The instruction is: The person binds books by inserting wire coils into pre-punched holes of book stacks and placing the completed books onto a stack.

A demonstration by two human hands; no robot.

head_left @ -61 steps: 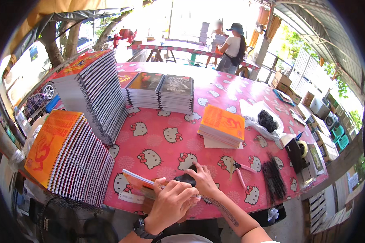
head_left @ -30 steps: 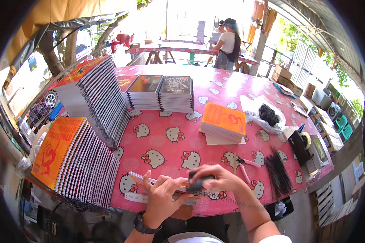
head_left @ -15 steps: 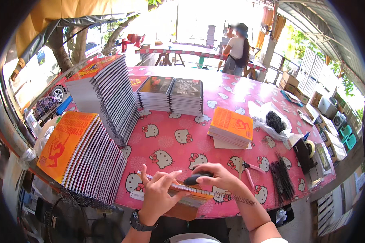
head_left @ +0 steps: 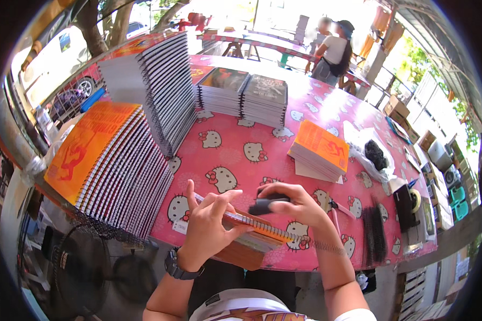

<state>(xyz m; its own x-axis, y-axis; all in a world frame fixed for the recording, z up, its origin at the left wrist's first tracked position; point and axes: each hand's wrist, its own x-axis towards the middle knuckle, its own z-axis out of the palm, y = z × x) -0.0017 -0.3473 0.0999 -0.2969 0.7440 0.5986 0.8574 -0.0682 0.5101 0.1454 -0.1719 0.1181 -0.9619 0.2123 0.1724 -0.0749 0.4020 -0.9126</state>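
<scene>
My left hand (head_left: 211, 224) grips an orange-covered book (head_left: 270, 242) near the table's front edge, its spine side up and the thumb along that edge. A thin dark spiral binding coil (head_left: 326, 246) runs through the spine holes and sticks out past the book's right end, over my right forearm. In my right hand (head_left: 294, 202), fingers curled, is a black rounded hand tool (head_left: 268, 204), just above and beyond the spine; its working end is not clear. Under the book shows a brown board-like piece (head_left: 238, 258).
Tall stacks of spiral-bound books (head_left: 110, 155) stand left, with darker-covered books (head_left: 265, 96) behind. An orange-covered stack (head_left: 321, 150), pink-handled pliers (head_left: 340, 209), loose black coils (head_left: 375, 232), a plastic bag (head_left: 372, 152) and a tape dispenser (head_left: 407, 206) lie right. Two people stand far back.
The whole view has tilted downward, so the table's things sit higher. The black tool has turned slightly beside the spine. Both hands keep their holds and the coil still sticks out.
</scene>
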